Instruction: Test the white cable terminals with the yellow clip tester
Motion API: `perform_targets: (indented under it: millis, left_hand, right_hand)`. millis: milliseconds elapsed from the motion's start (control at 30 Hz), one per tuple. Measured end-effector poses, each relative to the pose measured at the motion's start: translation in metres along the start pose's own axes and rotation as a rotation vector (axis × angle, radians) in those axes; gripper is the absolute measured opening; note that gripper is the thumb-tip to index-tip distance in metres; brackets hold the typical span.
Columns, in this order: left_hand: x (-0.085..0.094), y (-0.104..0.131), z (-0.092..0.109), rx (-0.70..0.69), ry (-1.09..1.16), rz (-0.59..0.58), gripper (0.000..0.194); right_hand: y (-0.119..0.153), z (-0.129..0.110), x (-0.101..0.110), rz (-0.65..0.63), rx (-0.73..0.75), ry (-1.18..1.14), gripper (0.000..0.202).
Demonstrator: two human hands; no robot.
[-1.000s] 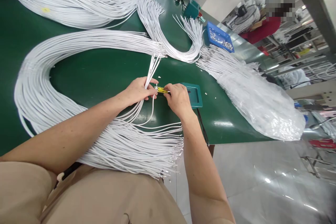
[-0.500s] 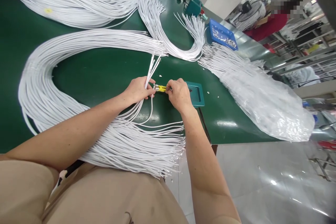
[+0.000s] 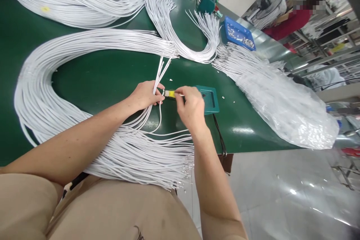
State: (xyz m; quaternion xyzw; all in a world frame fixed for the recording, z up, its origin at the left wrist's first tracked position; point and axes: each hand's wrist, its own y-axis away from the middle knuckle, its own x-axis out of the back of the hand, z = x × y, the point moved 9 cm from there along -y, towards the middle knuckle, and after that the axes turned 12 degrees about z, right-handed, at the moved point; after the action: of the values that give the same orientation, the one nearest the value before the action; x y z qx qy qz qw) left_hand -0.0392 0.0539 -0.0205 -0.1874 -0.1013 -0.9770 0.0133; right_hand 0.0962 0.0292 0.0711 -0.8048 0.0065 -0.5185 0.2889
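Note:
Several white cables (image 3: pixel 159 73) stand up out of my left hand (image 3: pixel 148 93), which is closed around them. The end of one more cable (image 3: pixel 160 114) is pinched at its fingertips, a small metal-looking piece showing there. My right hand (image 3: pixel 191 105) is closed on a small yellow tool with a pale tip (image 3: pixel 171 94). That tip points left and lies right by the pinched cable end; whether they touch I cannot tell. The tool's exact kind is unclear, since the fingers cover its back part. Below both hands spreads a thick bundle of white cables (image 3: pixel 152 157).
A teal tray-like fixture (image 3: pixel 216 101) sits right of my right hand, a black cord beneath it. The long cable bundle (image 3: pixel 24 78) curves around the left. Farther back are a blue bin (image 3: pixel 225 32) of small metal parts and plastic-wrapped cables (image 3: pixel 289 105). A person in red (image 3: pixel 289 26) is beyond.
My right hand has turned a little and its fingers have shifted on the yellow tool. My left hand still grips the cables. The whole view has shifted slightly.

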Motion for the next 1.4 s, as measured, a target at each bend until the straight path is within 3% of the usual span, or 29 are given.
perform_targets:
  millis: [167,267,400,567,700,800,900,967,1067,1133,1233,1400]
  left_hand:
    - [0.008,0.003,0.014,-0.006,0.081,-0.017,0.047]
    - [0.002,0.008,0.016,0.038,0.2,-0.086,0.037]
    - [-0.004,0.011,0.016,0.074,0.316,-0.123,0.034]
    - [-0.006,0.015,0.018,0.141,0.474,-0.16,0.031]
    - [-0.009,0.018,0.023,0.124,0.452,-0.221,0.033]
    - [-0.011,0.018,0.024,0.092,0.46,-0.24,0.035]
    - [-0.013,0.017,0.024,0.059,0.472,-0.251,0.039]
    - [-0.012,0.016,0.026,-0.006,0.385,-0.229,0.038]
    - [-0.007,0.014,0.03,-0.107,0.203,-0.158,0.035]
    - [-0.008,0.015,0.031,-0.109,0.197,-0.167,0.036]
    - [-0.011,0.016,0.029,-0.021,0.342,-0.223,0.038]
    - [-0.011,0.015,0.025,0.085,0.55,-0.19,0.035]
  right_hand:
    - [0.045,-0.067,-0.034,-0.304,0.298,0.009,0.024]
    - [0.06,-0.086,-0.041,-0.347,0.365,0.04,0.021]
    - [0.07,-0.088,-0.04,-0.355,0.336,0.077,0.023]
    - [0.096,-0.077,-0.041,-0.525,0.122,-0.002,0.021]
    - [0.087,-0.062,-0.033,-0.574,-0.003,-0.088,0.02]
    - [0.052,-0.039,-0.025,-0.489,-0.145,-0.151,0.028]
    - [0.014,-0.003,-0.004,-0.132,-0.453,-0.307,0.032]
    - [0.001,0.012,0.002,0.04,-0.579,-0.386,0.03]
    - [-0.008,0.016,-0.005,0.034,-0.596,-0.345,0.027]
    - [-0.008,0.017,-0.012,-0.017,-0.607,-0.331,0.022]
    - [-0.005,0.022,-0.017,-0.032,-0.645,-0.398,0.019]
    - [0.003,0.029,-0.026,-0.016,-0.768,-0.712,0.022]
